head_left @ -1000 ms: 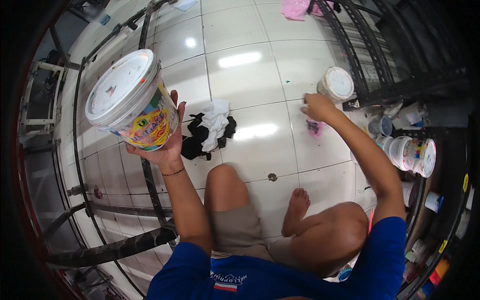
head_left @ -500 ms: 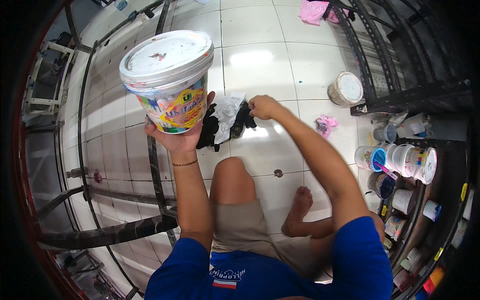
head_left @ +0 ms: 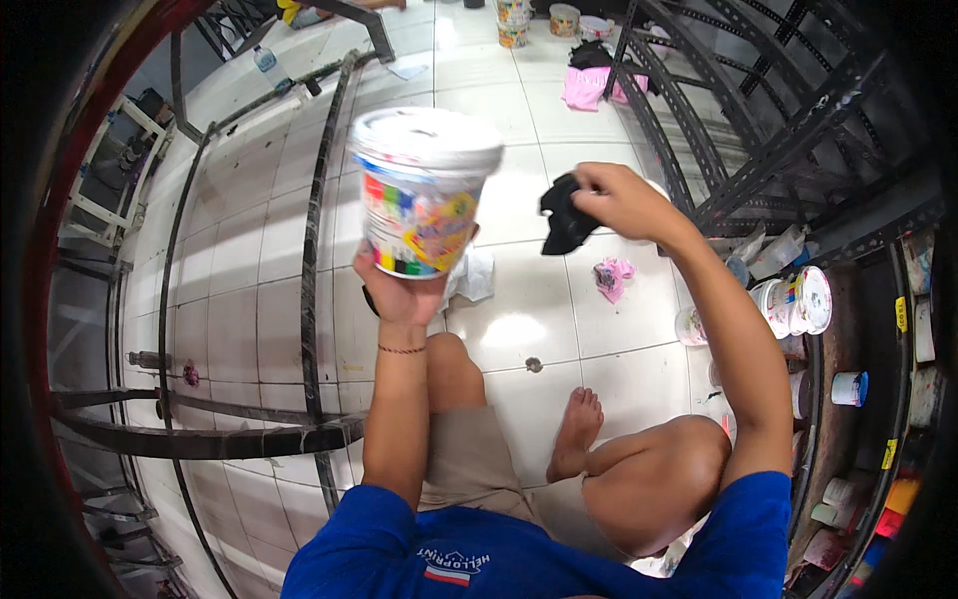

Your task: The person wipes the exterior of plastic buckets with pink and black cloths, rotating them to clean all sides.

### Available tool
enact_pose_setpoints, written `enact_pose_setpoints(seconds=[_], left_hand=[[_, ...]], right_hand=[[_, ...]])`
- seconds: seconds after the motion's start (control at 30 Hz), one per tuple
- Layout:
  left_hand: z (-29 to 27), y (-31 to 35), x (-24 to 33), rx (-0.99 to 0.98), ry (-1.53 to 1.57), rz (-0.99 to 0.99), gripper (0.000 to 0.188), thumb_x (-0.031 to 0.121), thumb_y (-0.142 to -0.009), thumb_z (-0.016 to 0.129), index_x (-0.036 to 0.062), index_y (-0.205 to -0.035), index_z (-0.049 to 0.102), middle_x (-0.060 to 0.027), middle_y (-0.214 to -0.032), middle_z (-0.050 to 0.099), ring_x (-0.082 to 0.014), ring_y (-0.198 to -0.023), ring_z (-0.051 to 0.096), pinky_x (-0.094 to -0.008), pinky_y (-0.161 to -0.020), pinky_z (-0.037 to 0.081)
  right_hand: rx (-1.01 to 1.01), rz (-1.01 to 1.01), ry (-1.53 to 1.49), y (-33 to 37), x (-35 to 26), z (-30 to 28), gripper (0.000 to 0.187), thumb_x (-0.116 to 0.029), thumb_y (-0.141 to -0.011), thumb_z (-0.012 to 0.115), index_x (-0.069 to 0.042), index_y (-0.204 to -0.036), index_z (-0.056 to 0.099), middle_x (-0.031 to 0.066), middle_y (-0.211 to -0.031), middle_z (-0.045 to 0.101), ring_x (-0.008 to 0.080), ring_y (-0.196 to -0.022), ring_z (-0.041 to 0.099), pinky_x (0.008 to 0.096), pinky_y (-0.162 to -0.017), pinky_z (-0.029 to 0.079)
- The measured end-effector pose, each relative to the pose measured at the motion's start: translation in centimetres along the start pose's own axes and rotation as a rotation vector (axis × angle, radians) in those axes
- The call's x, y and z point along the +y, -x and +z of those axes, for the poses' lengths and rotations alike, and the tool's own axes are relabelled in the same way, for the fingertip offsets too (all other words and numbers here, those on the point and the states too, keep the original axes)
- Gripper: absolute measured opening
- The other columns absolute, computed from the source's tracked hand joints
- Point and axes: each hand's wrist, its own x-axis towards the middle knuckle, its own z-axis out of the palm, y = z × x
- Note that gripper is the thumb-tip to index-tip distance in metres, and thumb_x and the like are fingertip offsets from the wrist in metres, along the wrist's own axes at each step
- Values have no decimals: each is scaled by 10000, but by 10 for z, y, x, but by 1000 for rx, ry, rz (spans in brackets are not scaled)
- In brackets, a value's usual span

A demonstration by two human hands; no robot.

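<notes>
My left hand (head_left: 404, 299) is closed around the base of a lidded plastic paint bucket (head_left: 424, 215), holding it up in front of me. Its white lid is stained and its side carries a colourful label. Off to the right, my right hand (head_left: 627, 205) pinches a piece of black cloth (head_left: 571, 222) that hangs in the air, apart from the bucket. On the floor behind the bucket lies a white cloth (head_left: 475, 276), partly hidden by the bucket and my left hand.
A crumpled pink cloth (head_left: 613, 278) lies on the tiled floor (head_left: 519, 429). Black metal frame bars (head_left: 317, 230) run along the left. A black rack (head_left: 748, 130) and shelving with paint tubs (head_left: 813, 299) line the right. Farther off are pink cloth (head_left: 587, 90) and small buckets (head_left: 513, 35).
My right hand has lifted the black cloth off the floor pile and moved up and right. The bucket in my left hand has shifted right and lower, and the view has tilted farther ahead.
</notes>
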Motion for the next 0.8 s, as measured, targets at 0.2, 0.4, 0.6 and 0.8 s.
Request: enact_pose_setpoints(seconds=[0.2,0.4,0.6,0.8], left_hand=[[3,24,-31,-122,-5,-33,851,617,-842,549,123,-1500,336,-140,-1477,441,-358,-1341,446,-596,-1109,349],[11,53,-42,-167,-145,-47,794,533,-856,577,45,-1453,389,-124,-1417,507,-287,-1297,502,-444,-1098,394],[54,67,-49,-199,-252,132,947,371,-748,746,86,-1454,182,-128,-1370,402,-265,-1288,458,-408,-1093,382],[61,61,-48,-106,-454,382,1032,420,-680,774,89,-1454,177,-131,-1331,388,-264,-1244,455,-394,-1066,381]], right_hand=[[493,130,-663,54,-60,-48,233,-189,-972,569,-86,-796,455,-67,-760,392,33,-698,352,225,-599,301],[576,-158,-580,67,-171,-44,169,-139,-908,673,-27,-1000,586,6,-807,557,90,-841,564,259,-729,448],[418,-24,-79,65,-189,-40,248,-183,-827,724,32,-884,614,192,-826,635,337,-765,615,383,-708,467],[528,-45,-69,59,-190,-33,263,-182,-817,735,38,-830,592,189,-794,629,379,-754,602,410,-700,458]])
